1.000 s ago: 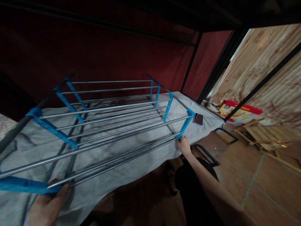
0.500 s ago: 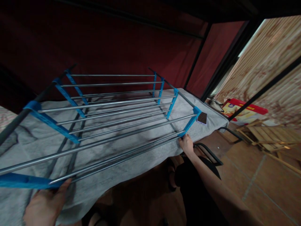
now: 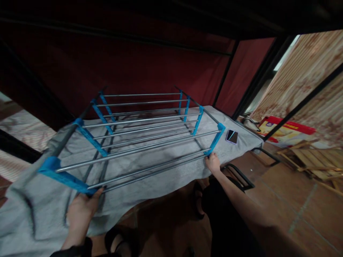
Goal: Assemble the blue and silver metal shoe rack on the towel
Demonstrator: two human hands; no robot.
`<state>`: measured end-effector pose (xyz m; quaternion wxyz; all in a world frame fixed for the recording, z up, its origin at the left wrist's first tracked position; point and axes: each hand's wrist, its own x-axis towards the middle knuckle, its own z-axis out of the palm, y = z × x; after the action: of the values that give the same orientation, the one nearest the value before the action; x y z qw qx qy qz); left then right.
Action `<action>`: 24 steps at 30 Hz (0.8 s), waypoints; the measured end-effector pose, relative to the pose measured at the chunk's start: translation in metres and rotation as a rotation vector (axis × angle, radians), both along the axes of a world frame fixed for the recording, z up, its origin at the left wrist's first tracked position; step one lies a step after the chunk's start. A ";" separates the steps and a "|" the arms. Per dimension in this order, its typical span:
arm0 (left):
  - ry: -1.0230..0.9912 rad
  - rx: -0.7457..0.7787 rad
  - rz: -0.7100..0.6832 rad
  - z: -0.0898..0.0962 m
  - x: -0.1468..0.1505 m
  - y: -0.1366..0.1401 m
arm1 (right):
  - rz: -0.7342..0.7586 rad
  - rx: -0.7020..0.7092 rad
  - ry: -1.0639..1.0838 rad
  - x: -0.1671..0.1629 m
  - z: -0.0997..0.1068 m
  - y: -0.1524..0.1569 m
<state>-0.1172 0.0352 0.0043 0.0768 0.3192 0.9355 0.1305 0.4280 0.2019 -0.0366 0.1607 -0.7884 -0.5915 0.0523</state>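
1. Two hands grip the rack (image 3: pixel 144 132): my left hand (image 3: pixel 80 210) fingers hold its near-left blue corner.
2. My right hand (image 3: pixel 213 163) fingers hold its near-right corner.
3. Rack lies on grey cloth (image 3: pixel 166 178); phone (image 3: pixel 232 136) right.

— Where are my hands?
— My left hand (image 3: pixel 80 212) sits low and near, fingers curled up and closed, sleeve at the wrist. My right hand (image 3: pixel 213 163) is stretched far out on a bare, nearly straight arm.
— Right one closed too?
— Yes, its fingers are curled in a grip, knuckles up.
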 end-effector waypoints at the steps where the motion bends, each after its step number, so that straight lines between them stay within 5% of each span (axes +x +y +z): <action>1: -0.013 -0.045 -0.038 0.006 0.005 -0.002 | 0.003 0.004 0.006 0.000 0.000 0.000; 6: 0.018 -0.060 -0.158 0.018 0.020 -0.009 | 0.005 0.016 0.033 0.000 0.002 0.000; 17: -0.017 0.074 -0.110 0.018 0.025 -0.013 | 0.097 -0.012 0.109 0.012 0.017 0.006; 24: -0.102 0.123 -0.150 0.017 0.017 -0.015 | 0.193 -0.005 0.109 0.018 0.005 0.000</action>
<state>-0.1001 0.0202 0.0213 0.1143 0.3852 0.8941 0.1979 0.4457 0.2019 -0.0317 0.1849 -0.7241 -0.6550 0.1121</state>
